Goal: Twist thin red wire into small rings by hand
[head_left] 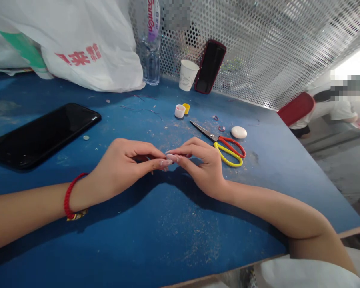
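Note:
My left hand (130, 162) and my right hand (199, 164) meet fingertip to fingertip just above the blue table (132, 244). Both are closed in a pinch, thumb against fingers; whatever lies between the tips is too small or too hidden to name. A red braided bracelet (68, 200) circles my left wrist. Beside my right hand lie scissors (216, 140) with one red and one yellow handle, blades pointing away to the left. Beyond the hands stand a small white cup (180, 111) and a small yellow cup (186, 108). Two tiny dark-red rings (221, 128) lie near the scissors.
A black phone (42, 134) lies at left. Along the perforated metal panel (252, 60) stand a white plastic bag (93, 40), a water bottle (151, 52), a paper cup (188, 75) and a leaning phone (210, 66). A white oval object (239, 132) sits right of the scissors. Loose threads (144, 110) lie about.

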`<state>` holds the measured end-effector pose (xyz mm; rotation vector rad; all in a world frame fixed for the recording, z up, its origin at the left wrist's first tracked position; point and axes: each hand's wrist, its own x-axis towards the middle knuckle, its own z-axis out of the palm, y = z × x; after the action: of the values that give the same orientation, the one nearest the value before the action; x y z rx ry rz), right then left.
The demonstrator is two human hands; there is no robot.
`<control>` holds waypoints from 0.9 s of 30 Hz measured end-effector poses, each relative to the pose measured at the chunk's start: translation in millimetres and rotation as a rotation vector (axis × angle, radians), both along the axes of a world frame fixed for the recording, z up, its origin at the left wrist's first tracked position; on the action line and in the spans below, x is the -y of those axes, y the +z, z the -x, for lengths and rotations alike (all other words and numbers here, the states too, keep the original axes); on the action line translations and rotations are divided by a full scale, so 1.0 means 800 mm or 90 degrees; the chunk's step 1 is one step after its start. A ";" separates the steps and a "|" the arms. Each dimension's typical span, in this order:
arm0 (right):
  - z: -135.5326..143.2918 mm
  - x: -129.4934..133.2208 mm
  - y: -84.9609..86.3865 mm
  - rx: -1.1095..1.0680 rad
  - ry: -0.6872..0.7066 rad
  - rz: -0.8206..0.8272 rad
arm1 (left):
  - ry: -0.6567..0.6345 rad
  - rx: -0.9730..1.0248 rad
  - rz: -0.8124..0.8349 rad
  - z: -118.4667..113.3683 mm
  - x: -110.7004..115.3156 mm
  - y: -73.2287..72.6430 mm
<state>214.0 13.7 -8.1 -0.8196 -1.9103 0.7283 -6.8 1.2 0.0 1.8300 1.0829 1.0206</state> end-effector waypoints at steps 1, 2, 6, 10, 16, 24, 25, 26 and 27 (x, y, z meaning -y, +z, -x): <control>0.000 -0.001 0.000 -0.002 -0.001 0.017 | -0.001 -0.008 -0.001 0.000 -0.001 -0.001; 0.000 -0.001 0.000 -0.006 -0.001 0.034 | -0.003 -0.015 -0.001 0.001 -0.001 -0.002; 0.002 -0.003 0.001 -0.029 0.009 0.088 | -0.012 -0.034 -0.007 0.002 -0.003 -0.006; 0.003 -0.003 0.003 -0.013 -0.002 0.100 | -0.026 -0.056 -0.039 0.001 -0.003 -0.005; 0.005 -0.001 0.007 0.008 0.005 0.073 | -0.040 -0.056 -0.031 0.000 -0.002 -0.007; 0.006 -0.002 0.008 0.015 0.020 0.114 | -0.039 -0.067 0.026 0.000 -0.002 -0.009; 0.006 -0.002 0.008 0.010 0.024 0.135 | -0.040 -0.071 0.027 0.000 -0.003 -0.008; 0.006 -0.003 0.008 0.005 0.029 0.160 | -0.043 -0.075 0.026 0.000 -0.003 -0.008; 0.006 -0.003 0.008 0.001 0.033 0.186 | -0.046 -0.080 0.025 0.000 -0.003 -0.007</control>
<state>209.1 16.2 -1.9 -0.9495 -1.8568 1.0560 -7.1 3.6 -5.7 1.9088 1.0936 0.8461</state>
